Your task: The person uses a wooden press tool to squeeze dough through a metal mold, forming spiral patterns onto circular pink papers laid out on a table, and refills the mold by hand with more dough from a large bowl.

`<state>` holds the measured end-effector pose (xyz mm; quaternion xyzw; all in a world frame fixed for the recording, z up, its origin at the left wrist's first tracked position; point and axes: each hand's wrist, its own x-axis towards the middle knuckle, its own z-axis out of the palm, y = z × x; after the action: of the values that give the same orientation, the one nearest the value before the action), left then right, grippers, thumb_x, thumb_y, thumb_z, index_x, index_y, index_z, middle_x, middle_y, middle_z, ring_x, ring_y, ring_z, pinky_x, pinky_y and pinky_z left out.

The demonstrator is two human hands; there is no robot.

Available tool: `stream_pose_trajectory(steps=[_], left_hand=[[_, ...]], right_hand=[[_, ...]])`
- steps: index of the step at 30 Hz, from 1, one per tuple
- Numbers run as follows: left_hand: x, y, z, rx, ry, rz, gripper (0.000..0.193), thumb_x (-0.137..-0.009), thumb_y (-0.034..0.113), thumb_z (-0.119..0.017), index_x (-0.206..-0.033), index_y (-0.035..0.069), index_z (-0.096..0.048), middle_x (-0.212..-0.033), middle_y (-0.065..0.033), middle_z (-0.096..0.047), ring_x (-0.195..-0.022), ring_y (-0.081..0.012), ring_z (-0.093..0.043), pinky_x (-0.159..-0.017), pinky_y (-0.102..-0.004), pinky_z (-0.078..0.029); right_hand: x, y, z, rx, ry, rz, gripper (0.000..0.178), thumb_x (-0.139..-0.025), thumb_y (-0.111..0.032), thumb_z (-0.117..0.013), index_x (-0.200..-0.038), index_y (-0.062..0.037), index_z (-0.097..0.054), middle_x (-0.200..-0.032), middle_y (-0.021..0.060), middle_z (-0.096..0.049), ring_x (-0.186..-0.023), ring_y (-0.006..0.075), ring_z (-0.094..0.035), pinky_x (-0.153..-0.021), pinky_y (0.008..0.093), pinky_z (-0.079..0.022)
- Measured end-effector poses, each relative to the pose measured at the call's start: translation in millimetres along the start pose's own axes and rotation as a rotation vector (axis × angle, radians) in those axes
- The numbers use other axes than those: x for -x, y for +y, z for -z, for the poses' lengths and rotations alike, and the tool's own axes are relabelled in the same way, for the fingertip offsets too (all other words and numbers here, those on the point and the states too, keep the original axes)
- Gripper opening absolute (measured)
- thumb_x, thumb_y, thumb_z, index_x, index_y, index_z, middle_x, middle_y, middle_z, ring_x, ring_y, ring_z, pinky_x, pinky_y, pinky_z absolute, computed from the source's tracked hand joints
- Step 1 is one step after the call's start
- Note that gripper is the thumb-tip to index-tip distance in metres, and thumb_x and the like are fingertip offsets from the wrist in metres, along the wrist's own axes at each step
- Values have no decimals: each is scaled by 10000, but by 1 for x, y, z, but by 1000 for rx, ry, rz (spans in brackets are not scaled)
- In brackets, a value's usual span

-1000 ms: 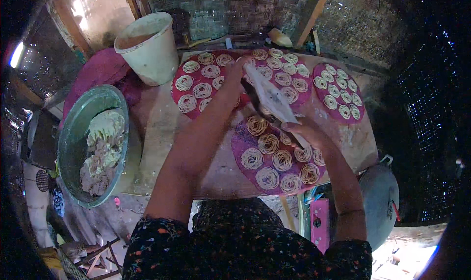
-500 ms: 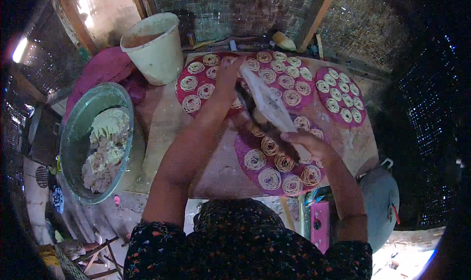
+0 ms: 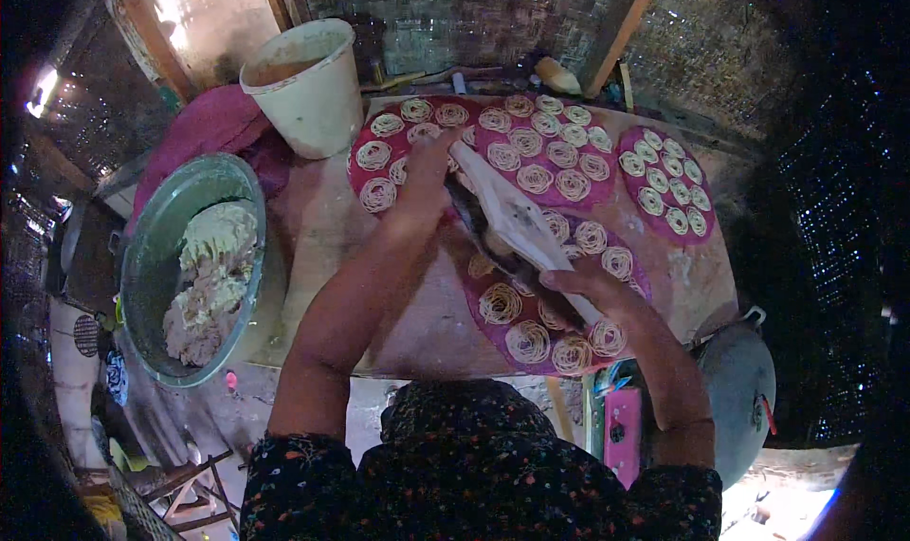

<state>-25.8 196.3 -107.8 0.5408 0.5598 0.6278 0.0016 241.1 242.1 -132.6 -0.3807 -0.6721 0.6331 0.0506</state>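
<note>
A long wooden hand press (image 3: pixel 519 211), pale on top with a darker part beneath, slants across the table between my hands. My left hand (image 3: pixel 428 169) is closed round its far end; my right hand (image 3: pixel 595 290) grips the near end. Under and around it lie several coiled noodle nests (image 3: pixel 524 143) on pink round mats (image 3: pixel 488 329). The press hides some of the nests on the near mat. What comes out beneath the press, if anything, I cannot make out.
To the left stands a green basin (image 3: pixel 152 266) with pale dough (image 3: pixel 216 242). A whitish bucket (image 3: pixel 308 95) is on the wooden table (image 3: pixel 322 233) at the back left. A smaller mat (image 3: pixel 655 226) of nests lies far right; a grey metal pot (image 3: pixel 735 389) sits beyond the right edge.
The press and both hands have shifted slightly, with my right hand a little lower. The whole view has moved a bit, and both hands keep their grip.
</note>
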Motion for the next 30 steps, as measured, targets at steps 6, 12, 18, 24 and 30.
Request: stream_pose_trajectory(steps=[6, 12, 18, 24, 30], left_hand=[[-1, -21, -12, 84, 109, 38, 159, -797, 192, -574, -769, 43, -525, -684, -71, -517, -573, -189, -526, -518, -344, -434], [-7, -48, -2, 800, 157, 680, 183, -783, 200, -592, -786, 55, -480, -676, -69, -502, -553, -182, -508, -472, -348, -409], [9, -23, -27, 773, 275, 659, 231, -738, 171, -649, -772, 64, -448, -654, -53, -468, -534, -191, -482, -473, -353, -410], [8, -63, -37, 900, 443, 663, 240, -729, 161, -664, -806, 68, -457, -688, -75, -505, -574, -199, -522, -465, -357, -432], [19, -70, 6, 941, 295, 1004, 219, -742, 177, -656, -779, 44, -487, -677, -66, -536, -491, -186, -520, -451, -332, -454]], right_hand=[[14, -35, 3, -97, -188, -104, 444, -753, -384, -649, -937, 15, -586, -693, 56, -593, -482, 99, -525, -401, 222, -391], [17, -42, -17, -27, -166, 36, 395, -766, -377, -641, -911, -11, -599, -643, 36, -579, -486, 91, -527, -400, 221, -389], [23, -27, 2, 53, -156, 32, 378, -782, -354, -625, -876, 11, -596, -611, 35, -567, -462, 97, -523, -401, 232, -396], [-10, -6, -4, 181, -71, 18, 403, -781, -363, -623, -904, 18, -582, -611, 43, -566, -482, 96, -523, -434, 248, -408], [-19, -8, -20, 99, -262, -29, 512, -764, -398, -627, -1045, 19, -530, -728, 73, -600, -570, 141, -563, -515, 273, -445]])
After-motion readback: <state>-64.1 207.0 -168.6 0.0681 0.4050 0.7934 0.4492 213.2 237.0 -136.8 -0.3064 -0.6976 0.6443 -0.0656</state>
